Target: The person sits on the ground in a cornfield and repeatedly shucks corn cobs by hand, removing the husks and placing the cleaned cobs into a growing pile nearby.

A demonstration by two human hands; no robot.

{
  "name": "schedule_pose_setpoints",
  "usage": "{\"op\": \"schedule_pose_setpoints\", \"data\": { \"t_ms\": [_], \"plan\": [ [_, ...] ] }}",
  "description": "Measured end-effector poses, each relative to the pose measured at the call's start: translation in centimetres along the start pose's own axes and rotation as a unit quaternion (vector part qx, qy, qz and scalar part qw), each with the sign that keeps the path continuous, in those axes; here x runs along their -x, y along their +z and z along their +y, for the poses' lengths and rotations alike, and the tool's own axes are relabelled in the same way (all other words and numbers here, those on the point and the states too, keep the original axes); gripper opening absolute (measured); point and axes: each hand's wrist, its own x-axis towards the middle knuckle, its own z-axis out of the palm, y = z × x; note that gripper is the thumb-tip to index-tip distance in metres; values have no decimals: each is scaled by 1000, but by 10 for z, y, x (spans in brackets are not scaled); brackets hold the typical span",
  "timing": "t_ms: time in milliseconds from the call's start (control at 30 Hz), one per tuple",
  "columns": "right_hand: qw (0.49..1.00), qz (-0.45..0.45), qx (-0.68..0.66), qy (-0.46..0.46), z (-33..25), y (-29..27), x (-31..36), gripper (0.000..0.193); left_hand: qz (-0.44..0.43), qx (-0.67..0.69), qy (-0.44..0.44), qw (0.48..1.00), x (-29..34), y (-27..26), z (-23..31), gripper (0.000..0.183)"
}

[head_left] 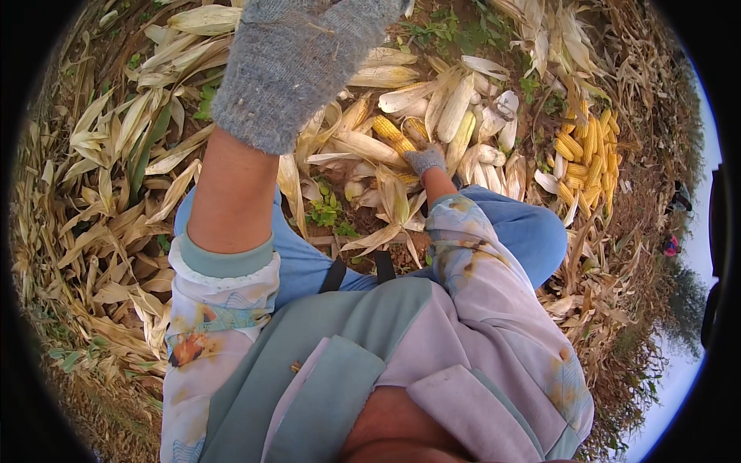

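One knobbly yellow corn cob [392,133], likely stiff, light, best held mid-length, is gripped by the grey-gloved right hand [425,160]; grey-gloved left hand [297,69]: cannot tell its grip

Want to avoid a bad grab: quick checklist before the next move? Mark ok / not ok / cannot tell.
1. Left hand and right hand gloved: ok, grey knit on both.
2. Left hand fully in view: not ok, the upper edge cuts it off.
3. Right hand at a yellow ear: ok, the ear's end meets the glove.
4. Right grip firm: cannot tell, fingers mostly hidden.
5. Ears in pale husks near the right hand: ok.
6. Heap of yellow ears apart from these: ok, farther right.
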Motion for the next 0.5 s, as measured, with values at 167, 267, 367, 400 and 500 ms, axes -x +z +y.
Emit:
{"op": "schedule_pose_setpoints", "data": {
  "t_ms": [167, 267, 367, 400, 500],
  "plan": [
    [976, -147, 147, -66, -31, -8, 22, 83, 1, 16, -25, 1000, -4, 5, 0, 8],
    [988, -106, 97, -53, -30, 24, 25, 87, -26, -9, 44, 999, -5, 4, -8, 8],
    [987, -36, 89, -130, -17, 53, 15, 68, -28, -147, 152, 977, -13, -2, -24, 9],
    [984, -83, 3, -155, -15, 56, 8, 59, -30, -167, 163, 972, -13, -2, -21, 10],
    [921, -242, -301, 53, -47, 4, 19, 38, -33, -81, 65, 994, -4, -3, -5, 13]
  ]
}}
